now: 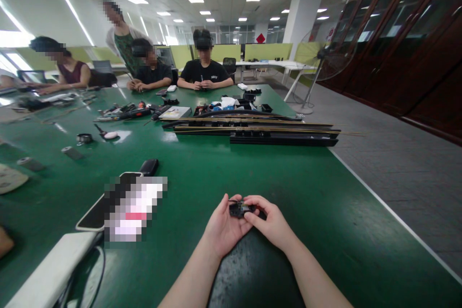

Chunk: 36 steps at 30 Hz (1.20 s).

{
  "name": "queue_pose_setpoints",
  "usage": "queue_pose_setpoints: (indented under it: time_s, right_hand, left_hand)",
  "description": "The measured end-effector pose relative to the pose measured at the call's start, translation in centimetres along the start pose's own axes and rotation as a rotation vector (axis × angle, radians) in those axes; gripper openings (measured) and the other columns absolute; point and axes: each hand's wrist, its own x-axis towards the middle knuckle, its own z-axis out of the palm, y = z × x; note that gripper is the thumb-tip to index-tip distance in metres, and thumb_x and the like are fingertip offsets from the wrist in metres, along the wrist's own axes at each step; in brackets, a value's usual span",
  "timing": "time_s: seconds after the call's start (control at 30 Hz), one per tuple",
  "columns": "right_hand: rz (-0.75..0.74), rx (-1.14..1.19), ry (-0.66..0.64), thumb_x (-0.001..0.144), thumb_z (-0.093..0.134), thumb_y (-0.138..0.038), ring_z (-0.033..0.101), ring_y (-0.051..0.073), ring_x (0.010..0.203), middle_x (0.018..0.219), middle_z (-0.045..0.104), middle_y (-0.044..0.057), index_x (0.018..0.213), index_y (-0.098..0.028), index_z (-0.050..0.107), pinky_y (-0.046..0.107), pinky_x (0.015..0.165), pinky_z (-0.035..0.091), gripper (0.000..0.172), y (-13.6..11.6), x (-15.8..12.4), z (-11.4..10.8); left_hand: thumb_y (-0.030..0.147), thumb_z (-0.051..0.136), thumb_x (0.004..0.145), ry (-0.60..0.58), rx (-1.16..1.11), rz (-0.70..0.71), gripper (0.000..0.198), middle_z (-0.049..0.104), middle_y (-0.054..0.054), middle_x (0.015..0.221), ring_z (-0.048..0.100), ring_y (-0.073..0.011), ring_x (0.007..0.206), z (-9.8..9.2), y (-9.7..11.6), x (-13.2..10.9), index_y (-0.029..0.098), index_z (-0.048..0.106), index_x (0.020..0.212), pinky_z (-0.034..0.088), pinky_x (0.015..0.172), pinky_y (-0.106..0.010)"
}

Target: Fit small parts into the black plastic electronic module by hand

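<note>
My left hand [222, 226] and my right hand [270, 221] meet just above the near part of the green table [288, 187]. Between their fingertips sits a small black part [240, 209], pinched from both sides. What kind of part it is I cannot make out. A dark round mat [252, 269] lies on the table under my wrists.
A phone [97, 209], a small black oval object [149, 167] and a white box [54, 269] with a cable lie to the left. Long black rails with thin rods [260, 130] cross the table's middle. Several people sit at the far end among tools. The table's right edge drops to grey floor.
</note>
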Motion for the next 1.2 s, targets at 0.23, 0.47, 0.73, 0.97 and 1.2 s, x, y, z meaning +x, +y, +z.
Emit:
queue_pose_setpoints:
  time_s: [0.23, 0.47, 0.73, 0.97, 1.2]
  right_hand:
    - [0.079, 0.092, 0.053, 0.070, 0.063, -0.022, 0.059, 0.021, 0.091, 0.096, 0.064, 0.006, 0.090, -0.020, 0.061, 0.038, 0.088, 0.042, 0.020, 0.65, 0.19, -0.19]
    - [0.153, 0.314, 0.137, 0.064, 0.069, -0.033, 0.060, 0.020, 0.086, 0.087, 0.065, 0.005, 0.083, -0.020, 0.062, 0.038, 0.086, 0.043, 0.025, 0.57, 0.37, -0.39]
    - [0.201, 0.472, 0.228, 0.061, 0.073, -0.035, 0.060, 0.018, 0.081, 0.083, 0.066, 0.004, 0.084, -0.020, 0.061, 0.034, 0.079, 0.045, 0.030, 0.32, 0.24, -0.44]
    - [0.226, 0.583, 0.258, 0.060, 0.074, -0.034, 0.060, 0.016, 0.078, 0.082, 0.066, 0.002, 0.084, -0.021, 0.061, 0.033, 0.080, 0.043, 0.030, 0.67, 0.42, -0.63]
    - [0.241, 0.694, 0.309, 0.059, 0.074, -0.030, 0.060, 0.016, 0.082, 0.081, 0.066, 0.001, 0.085, -0.021, 0.061, 0.033, 0.081, 0.042, 0.030, 0.42, 0.44, -0.78]
  left_hand:
    - [0.040, 0.043, 0.082, 0.021, -0.020, 0.002, 0.031, 0.064, -0.007, 0.087, 0.060, -0.0184, 0.082, -0.05, 0.05, -0.04, 0.017, 0.063, 0.082, 0.041, 0.084, -0.034]
    - [0.041, 0.042, 0.082, 0.012, 0.028, 0.005, 0.031, 0.064, -0.010, 0.094, 0.060, -0.0211, 0.089, -0.32, 0.05, -0.02, 0.017, 0.063, 0.083, 0.038, 0.087, -0.036]
    - [0.044, 0.043, 0.081, -0.015, 0.069, -0.005, 0.034, 0.065, -0.013, 0.093, 0.061, -0.0240, 0.091, -0.48, 0.06, 0.05, 0.017, 0.062, 0.086, 0.039, 0.085, -0.036]
    - [0.046, 0.041, 0.082, -0.053, 0.081, -0.004, 0.037, 0.065, -0.014, 0.096, 0.060, -0.0255, 0.093, -0.44, -0.01, 0.03, 0.016, 0.062, 0.087, 0.037, 0.087, -0.037]
    - [0.046, 0.039, 0.083, -0.066, 0.076, -0.003, 0.037, 0.064, -0.015, 0.099, 0.060, -0.0251, 0.095, -0.38, 0.04, -0.04, 0.017, 0.063, 0.088, 0.037, 0.088, -0.037]
